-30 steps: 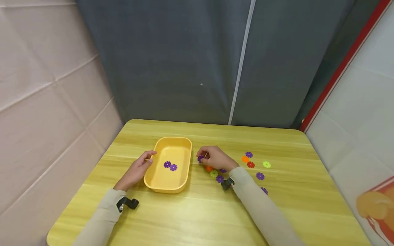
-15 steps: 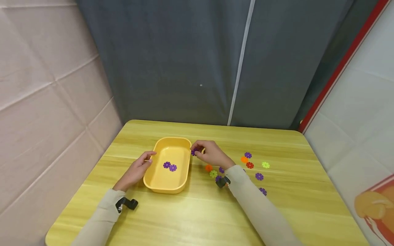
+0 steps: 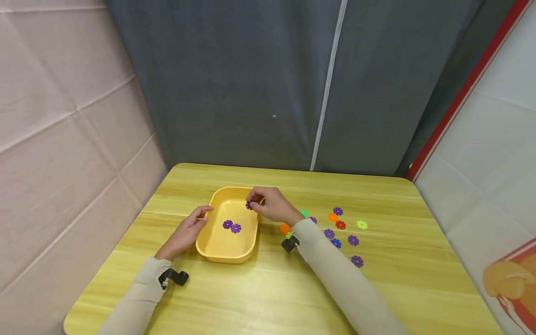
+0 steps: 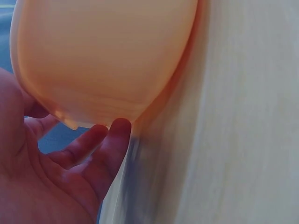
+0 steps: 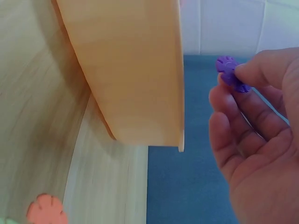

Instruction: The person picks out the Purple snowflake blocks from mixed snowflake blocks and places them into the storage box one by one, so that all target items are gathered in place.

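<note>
While the left hand (image 3: 183, 235), fingers apart, touches the tray (image 3: 226, 244) left of frame centre, I see the right hand (image 3: 273, 205) pinching a purple disc (image 5: 227, 66) over its upper right.

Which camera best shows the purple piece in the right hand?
The right wrist view: the purple piece shows largest there, notched rim visible, pinched by the right hand. The head view shows it small and partly covered, against the yellow tray; the left wrist view doesn't show it.
</note>
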{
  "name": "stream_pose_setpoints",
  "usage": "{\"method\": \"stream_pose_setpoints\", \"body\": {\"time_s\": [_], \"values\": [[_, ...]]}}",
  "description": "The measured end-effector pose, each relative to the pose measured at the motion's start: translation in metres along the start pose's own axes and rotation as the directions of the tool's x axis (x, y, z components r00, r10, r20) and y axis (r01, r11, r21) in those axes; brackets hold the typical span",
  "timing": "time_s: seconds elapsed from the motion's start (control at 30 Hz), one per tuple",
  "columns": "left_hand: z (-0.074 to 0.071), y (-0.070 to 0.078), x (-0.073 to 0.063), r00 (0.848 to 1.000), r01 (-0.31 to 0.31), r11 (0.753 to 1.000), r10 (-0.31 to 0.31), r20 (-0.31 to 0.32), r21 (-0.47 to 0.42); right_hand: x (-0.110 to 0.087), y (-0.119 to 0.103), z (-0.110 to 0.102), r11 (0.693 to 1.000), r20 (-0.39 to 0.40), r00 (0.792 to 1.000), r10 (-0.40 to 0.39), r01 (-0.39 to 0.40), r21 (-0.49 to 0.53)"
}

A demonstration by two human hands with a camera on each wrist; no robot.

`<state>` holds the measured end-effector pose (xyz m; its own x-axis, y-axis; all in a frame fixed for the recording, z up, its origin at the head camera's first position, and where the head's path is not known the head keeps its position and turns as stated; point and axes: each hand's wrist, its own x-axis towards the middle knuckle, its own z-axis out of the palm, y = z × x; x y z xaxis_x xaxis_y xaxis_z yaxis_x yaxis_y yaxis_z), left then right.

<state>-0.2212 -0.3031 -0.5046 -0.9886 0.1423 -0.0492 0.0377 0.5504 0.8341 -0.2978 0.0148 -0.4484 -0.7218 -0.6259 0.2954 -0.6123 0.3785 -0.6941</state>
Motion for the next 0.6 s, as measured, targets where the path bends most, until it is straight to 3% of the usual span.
{"method": "stream_pose_setpoints", "body": {"time_s": [0.3,0.6], "values": [[0.001,-0.004,0.0,1.0,-0.011,1.0,0.011,-0.008,-0.004,0.018,-0.002,0.01,1.0,0.015,1.0,-0.003,0.003,-0.015],[0.002,-0.003,-0.001,1.0,-0.023,1.0,0.023,-0.019,-0.016,0.034,0.005,0.025,0.999,0.071,0.997,0.043,-0.041,-0.026]]}}
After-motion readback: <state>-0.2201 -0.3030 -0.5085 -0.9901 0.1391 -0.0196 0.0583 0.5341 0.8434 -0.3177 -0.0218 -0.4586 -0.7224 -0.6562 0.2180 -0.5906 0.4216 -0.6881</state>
